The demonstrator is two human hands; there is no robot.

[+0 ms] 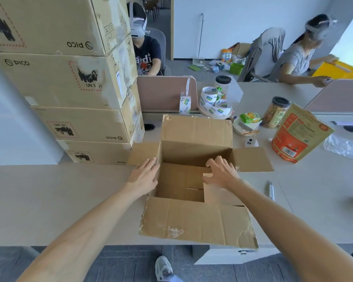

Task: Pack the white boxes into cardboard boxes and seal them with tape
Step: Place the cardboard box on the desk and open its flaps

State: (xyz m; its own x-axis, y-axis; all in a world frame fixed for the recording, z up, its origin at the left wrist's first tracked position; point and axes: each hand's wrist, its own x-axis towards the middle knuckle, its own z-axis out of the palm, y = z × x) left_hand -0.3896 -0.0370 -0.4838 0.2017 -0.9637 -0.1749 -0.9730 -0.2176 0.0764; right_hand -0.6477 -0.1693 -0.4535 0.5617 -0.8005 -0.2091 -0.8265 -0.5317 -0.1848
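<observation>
**Both hands at the open carton**

A brown corrugated cardboard box (198, 220) stands in the middle of the pale beige table (49, 200). All four of its flaps are folded out, and only its cardboard floor shows inside.

The left hand (144, 176) lies flat, fingers straight, on the box's left rim and flap, gripping nothing. The right hand (222, 171) is spread and relaxed over the right side of the opening, holding nothing. I cannot tell whether it touches the cardboard.

To the far left rises a stack of large tan shipping cartons (69, 82). They are printed "PICO" and carry red dashed labels starting "UN 3".

Just beyond the box stands a white printed tape roll (185, 103), with a loose heap of the same tape (214, 102) beside it. The logo on the tape is too small to read.

To the right leans an orange-red snack pouch (298, 135) bearing a barcode, near a clear black-lidded jar (275, 111).
</observation>
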